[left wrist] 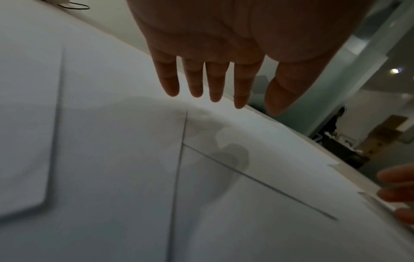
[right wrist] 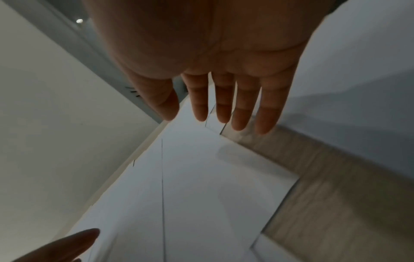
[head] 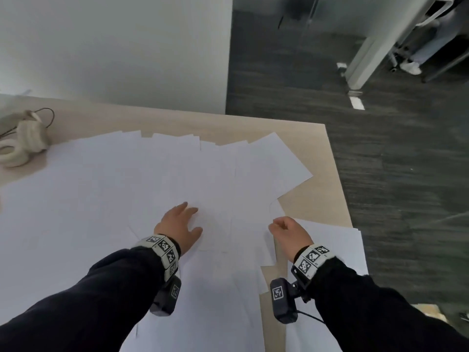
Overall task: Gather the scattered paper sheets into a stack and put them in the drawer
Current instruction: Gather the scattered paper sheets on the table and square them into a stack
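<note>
Your left hand lies low in the middle of the frame, fingers straight and spread over the paper sheets, gripping nothing. Your right hand, just to its right, has its fingers relaxed above a sheet edge, also holding nothing. The sheets overlap loosely across the table. A pale looped object sits at the upper left.
</note>
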Demonstrator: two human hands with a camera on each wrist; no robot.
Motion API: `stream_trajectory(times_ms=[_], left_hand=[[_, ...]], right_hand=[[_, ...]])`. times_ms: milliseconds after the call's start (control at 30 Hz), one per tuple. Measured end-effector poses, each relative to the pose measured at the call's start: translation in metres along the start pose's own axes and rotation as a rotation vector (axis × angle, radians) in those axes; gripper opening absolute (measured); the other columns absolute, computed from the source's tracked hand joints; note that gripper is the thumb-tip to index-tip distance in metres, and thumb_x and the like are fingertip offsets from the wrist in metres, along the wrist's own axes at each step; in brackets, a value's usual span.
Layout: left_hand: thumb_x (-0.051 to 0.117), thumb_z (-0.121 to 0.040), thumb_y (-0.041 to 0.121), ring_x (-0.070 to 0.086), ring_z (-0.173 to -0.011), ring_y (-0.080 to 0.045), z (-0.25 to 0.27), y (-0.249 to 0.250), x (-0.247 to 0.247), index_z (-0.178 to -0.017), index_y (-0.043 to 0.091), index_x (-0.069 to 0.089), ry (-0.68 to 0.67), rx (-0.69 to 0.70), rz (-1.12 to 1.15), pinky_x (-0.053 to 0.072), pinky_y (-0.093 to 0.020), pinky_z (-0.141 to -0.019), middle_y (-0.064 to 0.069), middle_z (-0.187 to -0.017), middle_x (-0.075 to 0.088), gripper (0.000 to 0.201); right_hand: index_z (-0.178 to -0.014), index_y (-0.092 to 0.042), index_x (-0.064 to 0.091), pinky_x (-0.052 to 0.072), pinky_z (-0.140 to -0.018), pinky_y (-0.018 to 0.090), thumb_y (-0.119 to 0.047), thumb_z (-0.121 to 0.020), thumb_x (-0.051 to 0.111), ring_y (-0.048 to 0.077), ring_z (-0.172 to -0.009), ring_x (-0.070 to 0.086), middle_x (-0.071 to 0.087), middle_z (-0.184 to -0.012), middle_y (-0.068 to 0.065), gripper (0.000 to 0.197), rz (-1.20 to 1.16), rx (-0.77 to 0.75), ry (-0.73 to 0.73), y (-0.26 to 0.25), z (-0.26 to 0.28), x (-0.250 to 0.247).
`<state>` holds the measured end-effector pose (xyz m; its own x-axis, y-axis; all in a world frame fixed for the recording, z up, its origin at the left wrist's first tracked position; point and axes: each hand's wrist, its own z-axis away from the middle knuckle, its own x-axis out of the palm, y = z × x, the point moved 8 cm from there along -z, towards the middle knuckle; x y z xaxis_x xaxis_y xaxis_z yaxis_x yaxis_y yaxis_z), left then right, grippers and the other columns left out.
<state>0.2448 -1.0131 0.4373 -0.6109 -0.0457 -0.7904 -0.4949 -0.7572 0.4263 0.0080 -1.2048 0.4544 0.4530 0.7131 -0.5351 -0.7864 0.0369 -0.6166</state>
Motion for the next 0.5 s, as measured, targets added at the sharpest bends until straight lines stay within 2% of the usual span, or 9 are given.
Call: stream_trajectory(times_ms=[67, 133, 200, 267, 333, 367, 467, 500], left_hand=[[0.050, -0.091, 0.049, 0.004, -0.152, -0.017, -0.009, 0.002, 0.005, -0.153, 0.038, 0.020, -0.061, 0.019, -0.164, 0.018, -0.044, -0.121, 0.010, -0.165, 0.004, 0.070], [0.047, -0.089, 0.051, -0.006, -0.152, -0.019, -0.010, 0.005, 0.014, -0.155, 0.038, 0.009, -0.115, 0.054, -0.264, 0.011, -0.046, -0.122, 0.008, -0.165, -0.009, 0.078], [0.046, -0.088, 0.053, -0.012, -0.152, -0.021, -0.004, 0.007, 0.025, -0.155, 0.037, 0.001, -0.144, 0.092, -0.320, 0.006, -0.046, -0.122, 0.007, -0.164, -0.017, 0.083], [0.044, -0.086, 0.055, -0.014, -0.151, -0.021, 0.005, 0.011, 0.034, -0.155, 0.038, -0.002, -0.158, 0.136, -0.349, 0.005, -0.047, -0.121, 0.007, -0.163, -0.021, 0.085], [0.043, -0.087, 0.057, -0.014, -0.151, -0.021, 0.013, 0.017, 0.041, -0.154, 0.040, -0.004, -0.179, 0.173, -0.360, 0.005, -0.048, -0.120, 0.007, -0.163, -0.022, 0.084], [0.042, -0.087, 0.058, -0.014, -0.151, -0.022, 0.017, 0.021, 0.045, -0.154, 0.040, -0.004, -0.190, 0.195, -0.368, 0.005, -0.049, -0.120, 0.006, -0.162, -0.022, 0.083], [0.043, -0.086, 0.057, -0.012, -0.151, -0.023, 0.027, 0.032, 0.054, -0.153, 0.042, -0.005, -0.229, 0.273, -0.373, 0.004, -0.050, -0.119, 0.007, -0.163, -0.020, 0.084], [0.043, -0.085, 0.057, -0.011, -0.151, -0.023, 0.030, 0.035, 0.057, -0.152, 0.043, -0.006, -0.241, 0.302, -0.365, 0.004, -0.050, -0.118, 0.008, -0.163, -0.018, 0.084]], right_hand=[[-0.125, -0.022, 0.056, 0.042, -0.083, 0.027, -0.037, -0.088, 0.058, 0.013, -0.097, 0.058, 0.057, -0.118, -0.005, 0.039, -0.050, 0.072, 0.035, 0.004, -0.006, 0.010], [-0.124, -0.024, 0.055, 0.052, -0.086, 0.036, -0.041, -0.078, 0.061, 0.018, -0.095, 0.063, 0.059, -0.113, -0.004, 0.049, -0.127, 0.129, 0.046, 0.004, -0.009, 0.020], [-0.121, -0.027, 0.052, 0.054, -0.089, 0.041, -0.046, -0.066, 0.061, 0.024, -0.093, 0.065, 0.062, -0.109, 0.001, 0.059, -0.182, 0.175, 0.044, 0.007, -0.014, 0.028], [-0.119, -0.030, 0.050, 0.053, -0.087, 0.039, -0.047, -0.060, 0.062, 0.024, -0.091, 0.065, 0.062, -0.109, 0.002, 0.064, -0.238, 0.188, 0.036, 0.007, -0.019, 0.036], [-0.120, -0.023, 0.053, 0.055, -0.091, 0.044, -0.045, -0.056, 0.069, 0.023, -0.094, 0.068, 0.065, -0.109, 0.000, 0.069, -0.345, 0.195, 0.026, 0.004, -0.021, 0.043], [-0.119, -0.018, 0.056, 0.055, -0.091, 0.047, -0.042, -0.058, 0.073, 0.024, -0.094, 0.069, 0.067, -0.108, 0.002, 0.068, -0.376, 0.199, 0.017, 0.003, -0.022, 0.047], [-0.109, -0.012, 0.063, 0.056, -0.089, 0.044, -0.022, -0.081, 0.072, 0.025, -0.093, 0.070, 0.072, -0.105, 0.008, 0.032, -0.336, 0.168, -0.017, -0.010, -0.019, 0.055], [-0.106, -0.012, 0.064, 0.056, -0.087, 0.043, -0.019, -0.084, 0.071, 0.026, -0.092, 0.070, 0.072, -0.103, 0.008, 0.024, -0.309, 0.157, -0.024, -0.012, -0.019, 0.057]])
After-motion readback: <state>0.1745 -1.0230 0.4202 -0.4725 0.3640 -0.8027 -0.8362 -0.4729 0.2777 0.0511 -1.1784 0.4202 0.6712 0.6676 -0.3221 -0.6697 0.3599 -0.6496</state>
